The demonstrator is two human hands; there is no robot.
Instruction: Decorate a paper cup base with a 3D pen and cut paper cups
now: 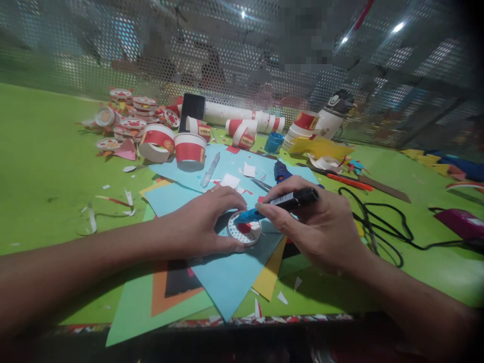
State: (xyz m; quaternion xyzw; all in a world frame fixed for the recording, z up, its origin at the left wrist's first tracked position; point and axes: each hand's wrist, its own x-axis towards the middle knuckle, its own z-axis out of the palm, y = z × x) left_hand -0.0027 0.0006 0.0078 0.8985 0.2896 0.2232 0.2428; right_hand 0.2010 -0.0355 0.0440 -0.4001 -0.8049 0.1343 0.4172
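My left hand [204,222] curls its thumb and fingers around the rim of a small white paper-cup base [242,236]. Blue dots cover part of its face, and a red patch sits near its middle. In my right hand [321,227] is a black marker [295,200] held like a pen. Its front end is blue, and the tip meets or hovers just over the disc's upper left; contact cannot be made out. Beneath both hands lie light blue paper sheets [227,282]. A small open jar of blue paint [274,143] stands beyond them.
Cut red-and-white paper cups [190,151] and a pile of decorated discs [130,123] stand at the back left. A hot glue gun [282,171], an orange-and-black cutter [350,181] and a black cable [389,217] lie to the right. A perforated metal screen [234,65] closes the back.
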